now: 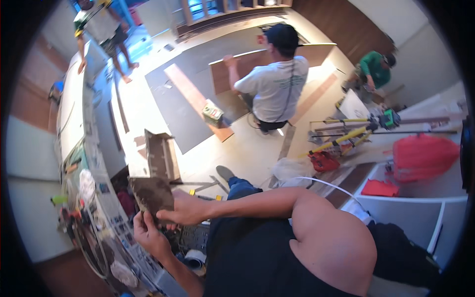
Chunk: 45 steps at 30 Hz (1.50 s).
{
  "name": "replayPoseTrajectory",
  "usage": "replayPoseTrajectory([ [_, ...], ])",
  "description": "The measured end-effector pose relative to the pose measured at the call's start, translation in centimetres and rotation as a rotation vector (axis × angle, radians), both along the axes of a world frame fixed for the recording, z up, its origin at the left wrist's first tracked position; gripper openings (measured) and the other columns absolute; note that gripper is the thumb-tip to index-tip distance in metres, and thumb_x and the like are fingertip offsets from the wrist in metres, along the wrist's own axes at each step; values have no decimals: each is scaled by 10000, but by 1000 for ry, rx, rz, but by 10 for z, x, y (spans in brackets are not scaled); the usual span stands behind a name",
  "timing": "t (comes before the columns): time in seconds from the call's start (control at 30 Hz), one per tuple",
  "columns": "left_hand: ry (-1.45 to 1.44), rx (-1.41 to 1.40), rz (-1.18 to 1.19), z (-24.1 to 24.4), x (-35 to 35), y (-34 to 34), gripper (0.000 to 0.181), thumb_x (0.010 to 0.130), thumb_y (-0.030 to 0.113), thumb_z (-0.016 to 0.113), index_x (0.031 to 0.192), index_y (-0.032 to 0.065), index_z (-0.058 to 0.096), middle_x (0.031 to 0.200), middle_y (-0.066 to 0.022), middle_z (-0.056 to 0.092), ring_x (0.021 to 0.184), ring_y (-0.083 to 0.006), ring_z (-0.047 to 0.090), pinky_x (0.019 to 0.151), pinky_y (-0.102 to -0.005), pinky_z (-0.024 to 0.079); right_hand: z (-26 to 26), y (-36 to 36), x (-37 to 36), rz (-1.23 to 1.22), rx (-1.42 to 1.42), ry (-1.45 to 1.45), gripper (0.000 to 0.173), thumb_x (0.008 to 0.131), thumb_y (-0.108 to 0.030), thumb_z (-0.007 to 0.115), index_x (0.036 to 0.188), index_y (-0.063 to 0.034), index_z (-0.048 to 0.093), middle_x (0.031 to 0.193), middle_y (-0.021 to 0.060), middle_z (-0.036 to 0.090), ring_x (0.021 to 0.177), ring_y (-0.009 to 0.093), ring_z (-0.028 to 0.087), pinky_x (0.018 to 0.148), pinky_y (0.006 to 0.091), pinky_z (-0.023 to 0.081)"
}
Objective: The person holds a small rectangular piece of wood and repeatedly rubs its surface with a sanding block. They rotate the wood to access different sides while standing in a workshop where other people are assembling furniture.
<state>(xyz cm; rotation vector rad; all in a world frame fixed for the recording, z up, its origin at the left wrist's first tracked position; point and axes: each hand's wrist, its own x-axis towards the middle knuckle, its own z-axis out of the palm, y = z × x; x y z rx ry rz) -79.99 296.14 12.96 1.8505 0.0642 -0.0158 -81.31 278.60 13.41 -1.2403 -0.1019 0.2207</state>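
Observation:
My right hand [189, 209] grips the right edge of a small brown board [150, 195] with a dark, stained face, its thumb lying across the front. My left hand [150, 232] pinches the board's lower edge between thumb and fingertips. Just beyond it stands a brown boxy panel piece [159, 152]; whether the two are joined I cannot tell. Below my hands, partly hidden by my arms, are a dark crate [195, 237] and a roll of tape [195, 259].
A cluttered workbench [122, 219] runs along the left. Ahead, a person [274, 85] kneels by a wood panel [237, 67]. Others are at far left [100, 29] and right [376, 74]. A yellow tripod [345, 139], red bags [423, 156] and a plank [193, 96] lie about.

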Motion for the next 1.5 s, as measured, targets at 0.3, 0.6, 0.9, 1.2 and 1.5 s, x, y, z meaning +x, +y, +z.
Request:
replayPoseTrajectory([
  [0.3, 163, -110, -215, -14, 61, -45, 187, 1033, 178, 618, 957, 8, 639, 837, 33, 608, 747, -50, 519, 654, -230, 419, -24, -51, 35, -20, -79, 215, 261, 980, -159, 592, 1096, 74, 595, 838, 143, 697, 676, 195, 725, 626, 332, 602],
  [0.6, 197, -119, -287, -35, 140, -139, 193, 1062, 193, 562, 1057, 6, 610, 866, 4, 616, 720, -48, 515, 635, -222, 417, -46, -145, 110, -75, -53, 233, 275, 954, -215, 608, 972, 57, 651, 727, 124, 714, 634, 192, 721, 638, 341, 589],
  [0.9, 246, -88, -109, -56, 243, -177, 338, 1086, 300, 528, 875, 39, 568, 795, 19, 581, 707, -42, 470, 627, -218, 384, -66, -175, 220, 46, -97, 195, 286, 966, -253, 646, 998, 31, 644, 730, 104, 703, 651, 171, 701, 639, 319, 571],
  [1.2, 496, -541, 197, -140, 430, -142, 386, 1060, 331, 560, 1242, -4, 622, 1170, -93, 703, 1010, -181, 684, 840, -309, 553, -206, -264, 364, 95, 131, 465, 649, 966, -384, 702, 1423, -11, 433, 1117, 132, 673, 950, 200, 695, 776, 341, 599],
  [1.5, 525, -435, 66, -173, 668, -93, 166, 1008, 184, 656, 1104, 49, 668, 1022, -13, 700, 885, -122, 639, 725, -289, 516, -379, -365, 486, -848, -129, 928, 150, 938, -194, 694, 977, -50, 693, 771, 7, 640, 621, 65, 557, 507, 221, 410],
])
